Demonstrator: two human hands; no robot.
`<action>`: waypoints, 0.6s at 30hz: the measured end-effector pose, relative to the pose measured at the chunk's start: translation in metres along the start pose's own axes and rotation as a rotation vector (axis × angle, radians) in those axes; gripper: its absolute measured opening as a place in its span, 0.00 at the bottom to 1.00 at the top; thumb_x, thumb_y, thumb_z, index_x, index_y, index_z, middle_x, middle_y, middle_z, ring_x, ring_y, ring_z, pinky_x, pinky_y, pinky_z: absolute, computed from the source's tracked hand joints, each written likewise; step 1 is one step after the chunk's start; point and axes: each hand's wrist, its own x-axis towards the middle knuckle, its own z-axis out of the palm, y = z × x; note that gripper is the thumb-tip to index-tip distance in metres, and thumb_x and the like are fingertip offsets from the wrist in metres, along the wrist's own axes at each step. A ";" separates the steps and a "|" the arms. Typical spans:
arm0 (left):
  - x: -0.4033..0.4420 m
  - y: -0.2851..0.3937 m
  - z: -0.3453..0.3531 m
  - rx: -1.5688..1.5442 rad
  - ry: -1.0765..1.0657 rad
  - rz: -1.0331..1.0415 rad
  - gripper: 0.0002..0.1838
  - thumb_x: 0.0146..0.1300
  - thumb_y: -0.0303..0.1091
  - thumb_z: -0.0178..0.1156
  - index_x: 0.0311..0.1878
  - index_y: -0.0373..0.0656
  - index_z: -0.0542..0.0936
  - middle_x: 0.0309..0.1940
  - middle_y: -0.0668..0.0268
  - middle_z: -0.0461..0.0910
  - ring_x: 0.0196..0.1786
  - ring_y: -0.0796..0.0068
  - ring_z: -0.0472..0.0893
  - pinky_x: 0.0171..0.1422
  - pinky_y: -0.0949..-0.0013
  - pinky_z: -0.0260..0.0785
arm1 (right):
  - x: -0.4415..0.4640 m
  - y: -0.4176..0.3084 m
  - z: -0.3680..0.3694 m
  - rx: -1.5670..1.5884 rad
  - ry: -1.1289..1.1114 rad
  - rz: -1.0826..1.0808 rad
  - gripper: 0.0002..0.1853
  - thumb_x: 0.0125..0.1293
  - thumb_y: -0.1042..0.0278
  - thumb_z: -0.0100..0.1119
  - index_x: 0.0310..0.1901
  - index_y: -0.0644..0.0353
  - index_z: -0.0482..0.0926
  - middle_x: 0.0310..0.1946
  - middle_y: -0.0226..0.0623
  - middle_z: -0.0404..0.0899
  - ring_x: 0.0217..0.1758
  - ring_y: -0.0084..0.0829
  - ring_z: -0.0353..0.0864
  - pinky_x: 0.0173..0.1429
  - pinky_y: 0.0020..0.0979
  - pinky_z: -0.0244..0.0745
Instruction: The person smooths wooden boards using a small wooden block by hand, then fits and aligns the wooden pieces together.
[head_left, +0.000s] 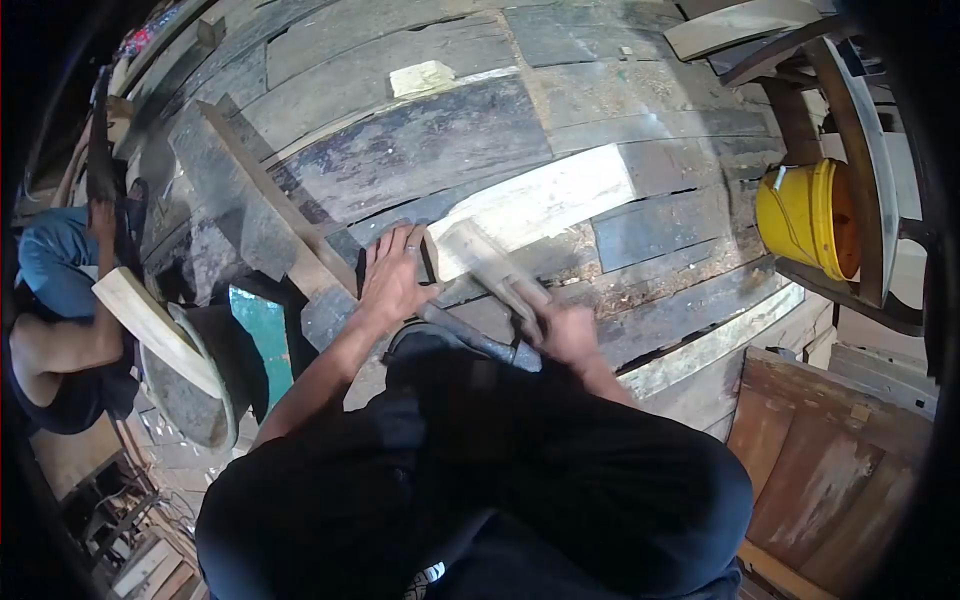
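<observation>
A pale, slightly curved plank (pixel 560 195) lies on the wooden floor in front of me. My left hand (pixel 393 278) is flat at the plank's left end, fingers stretched out, beside a dark angular piece (pixel 430 258). My right hand (pixel 570 332) is closed around a long, wood-coloured tool (pixel 490 262), blurred by motion. The tool's far end is over or against the plank's near left corner; I cannot tell if they touch. A dark bar (pixel 465 330) lies between my hands, close to my legs.
A heavy timber (pixel 260 205) lies at left, near a green-faced piece (pixel 262 340). Further left sits another person (pixel 65 340) beside a pale board (pixel 160 330). A yellow bucket (pixel 800 215) and a wooden panel (pixel 825 450) are at right. A small pale block (pixel 422 78) lies ahead.
</observation>
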 end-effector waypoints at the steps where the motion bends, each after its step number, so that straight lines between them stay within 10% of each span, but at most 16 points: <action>1: 0.001 0.000 0.000 0.007 -0.006 -0.011 0.57 0.48 0.46 0.84 0.81 0.38 0.66 0.78 0.52 0.66 0.82 0.50 0.63 0.84 0.47 0.56 | 0.003 0.006 -0.017 -0.111 0.063 0.079 0.40 0.72 0.46 0.64 0.84 0.20 0.61 0.54 0.56 0.85 0.44 0.59 0.90 0.47 0.58 0.85; 6: 0.001 0.004 -0.003 0.018 -0.059 -0.042 0.58 0.50 0.44 0.83 0.82 0.38 0.63 0.80 0.49 0.64 0.83 0.46 0.61 0.86 0.46 0.55 | 0.031 0.055 -0.042 0.164 0.632 0.355 0.41 0.74 0.54 0.63 0.86 0.42 0.60 0.46 0.62 0.87 0.46 0.61 0.89 0.52 0.55 0.84; 7: 0.001 0.001 0.001 0.014 -0.014 0.034 0.58 0.50 0.43 0.83 0.82 0.38 0.63 0.79 0.52 0.64 0.84 0.49 0.61 0.85 0.48 0.55 | 0.033 0.042 -0.041 0.280 0.609 0.389 0.39 0.74 0.57 0.65 0.84 0.48 0.63 0.59 0.65 0.85 0.54 0.66 0.87 0.60 0.56 0.83; 10: 0.000 -0.001 0.006 0.006 0.031 0.117 0.57 0.53 0.41 0.81 0.83 0.38 0.62 0.80 0.54 0.65 0.84 0.53 0.61 0.86 0.50 0.55 | 0.017 0.011 0.005 0.135 0.284 0.262 0.41 0.72 0.57 0.66 0.85 0.38 0.63 0.61 0.64 0.83 0.55 0.63 0.88 0.58 0.55 0.85; 12: -0.002 -0.005 0.008 0.023 0.046 0.154 0.56 0.54 0.41 0.81 0.84 0.39 0.62 0.80 0.55 0.65 0.84 0.53 0.62 0.86 0.49 0.55 | -0.008 -0.008 0.017 0.056 0.174 -0.134 0.41 0.72 0.52 0.65 0.84 0.23 0.62 0.47 0.62 0.83 0.39 0.65 0.88 0.47 0.57 0.86; 13: -0.003 -0.005 0.006 0.017 0.032 0.153 0.56 0.55 0.42 0.81 0.84 0.39 0.62 0.80 0.55 0.65 0.85 0.53 0.61 0.86 0.49 0.54 | -0.015 -0.007 0.018 -0.017 0.078 -0.099 0.39 0.71 0.49 0.65 0.82 0.17 0.64 0.56 0.60 0.80 0.38 0.62 0.88 0.44 0.55 0.86; 18: -0.001 -0.005 0.006 -0.010 0.034 0.146 0.57 0.54 0.42 0.81 0.85 0.40 0.61 0.81 0.55 0.65 0.85 0.53 0.60 0.88 0.47 0.52 | 0.005 0.056 -0.031 0.022 0.463 0.178 0.39 0.73 0.49 0.63 0.84 0.37 0.65 0.43 0.61 0.87 0.41 0.62 0.89 0.48 0.56 0.85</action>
